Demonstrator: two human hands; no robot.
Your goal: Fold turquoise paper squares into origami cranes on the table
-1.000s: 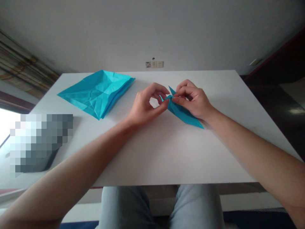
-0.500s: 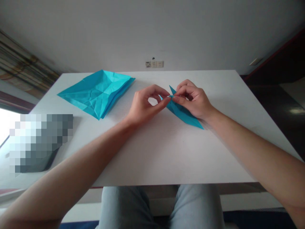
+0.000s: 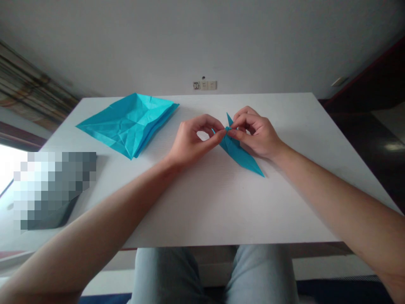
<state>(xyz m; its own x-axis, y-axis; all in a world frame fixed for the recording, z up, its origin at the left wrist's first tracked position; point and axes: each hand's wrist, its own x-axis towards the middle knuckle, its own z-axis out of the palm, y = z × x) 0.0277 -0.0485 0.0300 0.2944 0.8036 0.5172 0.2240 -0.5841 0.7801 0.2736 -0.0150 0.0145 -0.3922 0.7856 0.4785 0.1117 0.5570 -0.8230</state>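
A small folded piece of blue paper (image 3: 242,157) is pinched between my two hands above the white table, right of its middle. My left hand (image 3: 200,134) grips its upper left part between thumb and fingertips. Close against those fingertips, my right hand (image 3: 255,131) pinches the same spot with thumb and forefinger. One pointed end sticks up behind the right fingers, and a longer pointed flap slants down toward me on the right. The fingers cover the middle of the folds.
A larger creased sheet of folded blue paper (image 3: 126,124) lies on the white table (image 3: 202,211) at the back left. A pixelated dark object (image 3: 60,190) is at the left edge. Behind the table, wall sockets (image 3: 205,85) sit on the wall.
The long flap of the small paper has swung slightly down and to the left, and its upper point has shifted a little right. Both hands stay almost in place.
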